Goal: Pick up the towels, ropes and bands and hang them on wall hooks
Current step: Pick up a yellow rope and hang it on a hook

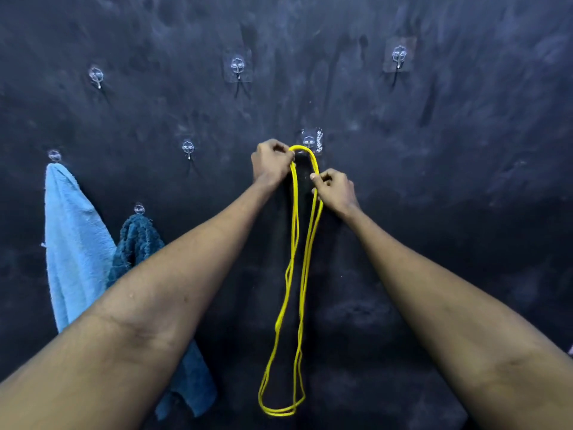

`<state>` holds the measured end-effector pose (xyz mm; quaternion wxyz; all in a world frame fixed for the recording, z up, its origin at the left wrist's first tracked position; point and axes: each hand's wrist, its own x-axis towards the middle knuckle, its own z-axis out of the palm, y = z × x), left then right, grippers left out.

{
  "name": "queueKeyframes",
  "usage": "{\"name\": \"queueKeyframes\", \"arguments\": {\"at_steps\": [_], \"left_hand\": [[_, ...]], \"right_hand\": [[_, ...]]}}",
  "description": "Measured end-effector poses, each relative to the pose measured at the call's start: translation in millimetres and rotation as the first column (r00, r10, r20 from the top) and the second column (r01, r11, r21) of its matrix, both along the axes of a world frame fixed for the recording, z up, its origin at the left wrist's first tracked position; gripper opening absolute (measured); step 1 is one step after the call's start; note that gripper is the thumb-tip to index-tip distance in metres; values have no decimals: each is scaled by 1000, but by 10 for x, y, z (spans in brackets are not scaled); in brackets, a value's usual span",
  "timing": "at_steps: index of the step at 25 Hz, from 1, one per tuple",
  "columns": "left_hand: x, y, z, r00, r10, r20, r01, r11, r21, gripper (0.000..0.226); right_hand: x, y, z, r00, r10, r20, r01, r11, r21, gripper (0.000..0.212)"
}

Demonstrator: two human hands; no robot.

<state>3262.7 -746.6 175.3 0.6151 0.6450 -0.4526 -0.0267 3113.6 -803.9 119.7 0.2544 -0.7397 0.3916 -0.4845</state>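
both hands (271, 164) (335, 189) pinching yellow rope (293, 274) loop at clear wall hook (310, 143), two blue towels (74, 243) hung left

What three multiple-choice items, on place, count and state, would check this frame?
1. Where does the light blue towel hang?
A. left of the dark towel
B. on the floor
C. over an arm

2. How many towels hang on the wall?
A. one
B. two
C. four

3. How is the yellow rope held?
A. by both hands
B. by one hand alone
C. by neither hand

Answers:
1 A, it hangs furthest left.
2 B, one is light blue and one dark.
3 A, the left hand and right hand both pinch it beside a hook.
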Motion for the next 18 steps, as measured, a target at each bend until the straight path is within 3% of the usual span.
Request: {"name": "queueKeyframes", "arguments": {"at_steps": [4, 6, 8, 10, 13, 15, 17, 18], "left_hand": [[-69, 131, 464, 990, 13, 137, -3, 997, -78, 3], [-115, 150, 685, 997, -26, 79, 38, 988, -150, 6], [-129, 149, 866, 986, -129, -103, 105, 972, -212, 9], [-89, 240, 971, 878, -320, -355, 203, 922, -329, 24], [46, 490, 974, 645, -525, -556, 199, 817, -541, 32], [192, 626, 902, 632, -538, -557, 144, 788, -598, 28], [385, 760, 831, 640, -507, -578, 65, 785, -617, 23], [493, 816, 798, 637, -482, -601, 11, 786, -618, 22]], "right_hand": [[-64, 68, 379, 972, -78, 223, 99, 992, -85, 27], [-26, 148, 758, 948, -70, 312, 115, 985, -130, 25], [30, 258, 998, 940, 28, 340, 20, 990, -137, 26], [95, 351, 855, 935, 245, 256, -227, 969, -99, 23], [192, 587, -150, 801, 596, -52, -584, 798, 148, 14], [164, 703, -993, 649, 711, -273, -584, 695, 420, 23], [93, 832, -1632, 511, 769, -384, -426, 614, 664, 34], [76, 852, -1846, 480, 765, -429, -345, 615, 709, 39]]}}
